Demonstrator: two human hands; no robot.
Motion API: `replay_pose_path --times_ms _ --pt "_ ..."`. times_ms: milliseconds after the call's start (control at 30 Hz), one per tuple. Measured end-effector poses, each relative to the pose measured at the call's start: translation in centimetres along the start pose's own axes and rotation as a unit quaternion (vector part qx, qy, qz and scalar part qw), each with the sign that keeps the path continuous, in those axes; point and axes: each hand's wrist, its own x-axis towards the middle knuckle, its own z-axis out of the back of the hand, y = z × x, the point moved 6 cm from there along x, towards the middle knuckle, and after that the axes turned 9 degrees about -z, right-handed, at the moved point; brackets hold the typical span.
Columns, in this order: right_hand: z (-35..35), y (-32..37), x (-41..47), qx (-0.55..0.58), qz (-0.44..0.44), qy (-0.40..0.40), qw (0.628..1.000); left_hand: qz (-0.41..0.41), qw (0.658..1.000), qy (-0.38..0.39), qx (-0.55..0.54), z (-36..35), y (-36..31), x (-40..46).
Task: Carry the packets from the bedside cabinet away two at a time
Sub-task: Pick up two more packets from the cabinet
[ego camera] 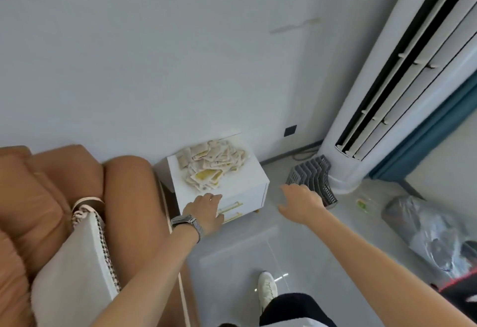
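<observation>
The person is reaching for the heap of pale cream and yellow flat packets (212, 166) on the small white bedside cabinet (247, 184), just beyond the left hand (205, 211). Both hands are holding nothing; the right hand (300, 201) is hanging spread off to the side. Next, each hand probably needs to pinch one packet.

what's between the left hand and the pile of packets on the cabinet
Nothing: in the head view only bare white cabinet top separates the left hand, reaching in at the front edge, from the pile of packets.
</observation>
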Motion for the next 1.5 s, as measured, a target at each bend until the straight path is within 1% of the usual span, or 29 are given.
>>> replay_pose_path --times_ms 67,200,267,367,533,667,733,833,933,1000,1100,1200,1267,1433,1500 --pt "1.1 0.7 3.9 -0.014 0.019 0.013 1.000 0.019 1.000 0.009 -0.008 0.6 1.2 2.1" --pt "1.8 4.6 10.9 -0.054 0.068 0.029 0.996 0.051 0.997 -0.016 -0.052 2.0 4.1 5.8" --pt "1.1 7.3 14.2 -0.049 0.092 0.046 0.994 0.072 0.994 -0.030 -0.083 2.0 6.3 7.8" --pt "0.1 11.1 19.2 -0.039 0.118 0.044 0.991 0.103 0.986 -0.049 -0.123 1.3 10.1 11.2" --pt "-4.1 14.1 25.4 0.031 0.080 0.066 0.994 0.123 0.978 -0.062 -0.160 -1.4 15.3 16.4" --pt "-8.3 15.6 29.8 0.024 0.085 0.088 0.992 0.142 0.970 -0.062 -0.188 -3.7 18.4 20.7" --pt "-9.8 16.3 32.1 0.011 0.112 0.079 0.991 0.159 0.959 -0.076 -0.221 -4.9 20.0 22.7" --pt "-11.8 17.6 35.8 -0.012 0.159 0.039 0.986 0.176 0.943 -0.082 -0.269 -7.3 21.6 24.8" --pt "-12.9 20.2 39.9 0.028 0.198 -0.034 0.979 0.200 0.928 -0.095 -0.300 -9.9 22.8 26.1" --pt "-13.5 21.9 42.3 0.040 0.210 -0.053 0.975 0.212 0.919 -0.099 -0.316 -11.0 23.4 26.7" --pt "-14.9 24.0 45.2 -0.011 0.223 -0.036 0.974 0.223 0.911 -0.101 -0.332 -11.6 24.0 27.6" --pt "-16.3 24.7 47.6 -0.077 0.217 0.016 0.973 0.226 0.905 -0.105 -0.345 -11.2 24.6 29.1" --pt "-16.5 24.9 48.3 -0.083 0.215 0.037 0.972 0.227 0.902 -0.112 -0.350 -10.8 25.2 30.1" --pt "-14.6 25.4 48.0 -0.059 0.205 0.001 0.977 0.225 0.891 -0.122 -0.374 -10.5 25.5 31.8" --pt "-14.3 25.5 47.3 -0.060 0.228 -0.040 0.971 0.222 0.886 -0.127 -0.386 -10.6 25.0 32.0"
